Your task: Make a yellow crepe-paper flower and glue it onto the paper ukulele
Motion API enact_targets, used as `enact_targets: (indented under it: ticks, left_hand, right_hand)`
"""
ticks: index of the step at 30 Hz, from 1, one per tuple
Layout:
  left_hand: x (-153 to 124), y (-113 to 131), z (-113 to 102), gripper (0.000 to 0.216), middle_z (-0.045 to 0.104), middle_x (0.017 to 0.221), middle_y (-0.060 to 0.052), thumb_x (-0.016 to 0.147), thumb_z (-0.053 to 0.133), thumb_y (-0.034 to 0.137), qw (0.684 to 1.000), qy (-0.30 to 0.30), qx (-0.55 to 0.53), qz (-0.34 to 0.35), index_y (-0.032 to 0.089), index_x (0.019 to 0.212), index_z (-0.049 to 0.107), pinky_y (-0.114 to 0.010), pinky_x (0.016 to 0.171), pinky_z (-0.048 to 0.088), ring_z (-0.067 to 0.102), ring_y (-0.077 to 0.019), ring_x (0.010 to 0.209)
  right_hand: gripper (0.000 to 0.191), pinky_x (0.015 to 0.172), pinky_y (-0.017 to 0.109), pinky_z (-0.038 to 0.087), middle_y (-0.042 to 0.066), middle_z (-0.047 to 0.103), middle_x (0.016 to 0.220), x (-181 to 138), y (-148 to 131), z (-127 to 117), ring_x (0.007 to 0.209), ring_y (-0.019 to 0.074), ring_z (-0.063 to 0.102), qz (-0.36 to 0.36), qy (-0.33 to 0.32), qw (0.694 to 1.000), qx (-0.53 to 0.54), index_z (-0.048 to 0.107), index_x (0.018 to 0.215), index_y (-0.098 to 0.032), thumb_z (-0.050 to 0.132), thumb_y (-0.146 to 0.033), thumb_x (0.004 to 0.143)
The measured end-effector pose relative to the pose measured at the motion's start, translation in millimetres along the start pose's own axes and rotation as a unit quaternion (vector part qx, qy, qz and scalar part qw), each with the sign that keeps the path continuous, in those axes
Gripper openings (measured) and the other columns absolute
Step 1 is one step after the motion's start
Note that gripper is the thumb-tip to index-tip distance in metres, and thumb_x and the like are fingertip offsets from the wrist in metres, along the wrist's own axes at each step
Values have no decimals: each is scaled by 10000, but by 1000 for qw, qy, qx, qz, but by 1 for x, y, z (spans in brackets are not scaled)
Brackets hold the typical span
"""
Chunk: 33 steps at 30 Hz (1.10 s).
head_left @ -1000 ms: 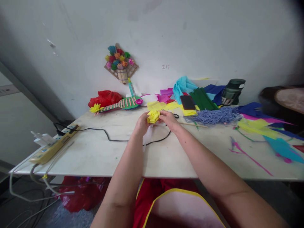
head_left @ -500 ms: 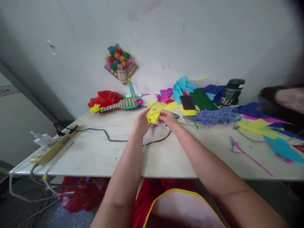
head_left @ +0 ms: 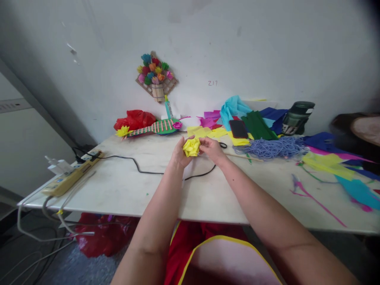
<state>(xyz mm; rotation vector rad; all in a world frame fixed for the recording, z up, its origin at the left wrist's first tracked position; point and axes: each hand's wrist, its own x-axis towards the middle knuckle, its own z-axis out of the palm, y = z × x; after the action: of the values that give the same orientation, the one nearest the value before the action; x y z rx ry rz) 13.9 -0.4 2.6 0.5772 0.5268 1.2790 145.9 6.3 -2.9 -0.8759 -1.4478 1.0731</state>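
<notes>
A yellow paper flower (head_left: 191, 147) is held above the table between both hands. My left hand (head_left: 179, 153) closes round its left side and underside. From the right, the fingers of my right hand (head_left: 211, 149) pinch at its petals. Behind the hands lie yellow crepe paper strips (head_left: 198, 131). Just right of my right hand is a black scissors handle (head_left: 223, 145), with a thin wooden stick (head_left: 243, 157) close by. A black cord (head_left: 148, 172) runs across the table and passes under my forearms.
Leaning at the back is a green instrument-shaped craft (head_left: 163, 126) beside a red plastic bag (head_left: 135, 119). A phone (head_left: 238, 129), grey-blue string (head_left: 270, 147) and a dark bottle (head_left: 298, 118) stand or lie at right. A power strip (head_left: 73, 174) edges the left side.
The whole view has shifted slightly, so the table things sit a little further right. Both hands stay on the yellow flower, its face turned a bit.
</notes>
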Motion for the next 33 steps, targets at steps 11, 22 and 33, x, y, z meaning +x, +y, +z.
enact_targets:
  ticks: [11,22,33]
  left_hand:
    - [-3,0,2,284,676,793,-99,881,415,329,1000,6,-14,1,119,891,606,-335,663,520,650,-204,698]
    - [-5,0,6,122,675,755,-78,772,507,148,1000,13,20,8,103,786,620,-299,686,511,639,-170,674]
    - [-7,-2,8,57,651,688,-47,729,567,148,996,41,78,-4,118,709,611,-282,653,493,609,-145,605]
  right_hand:
    - [262,599,290,537,20,663,725,5,11,2,651,155,628,-40,30,998,-47,633,865,-166,535,-138,624]
    - [250,470,220,467,22,674,741,3,-3,-6,533,101,565,2,31,998,-50,668,837,-153,530,-117,631]
    - [240,447,186,425,4,647,702,0,-15,-20,551,90,540,19,-14,998,-56,695,823,-152,580,-120,615]
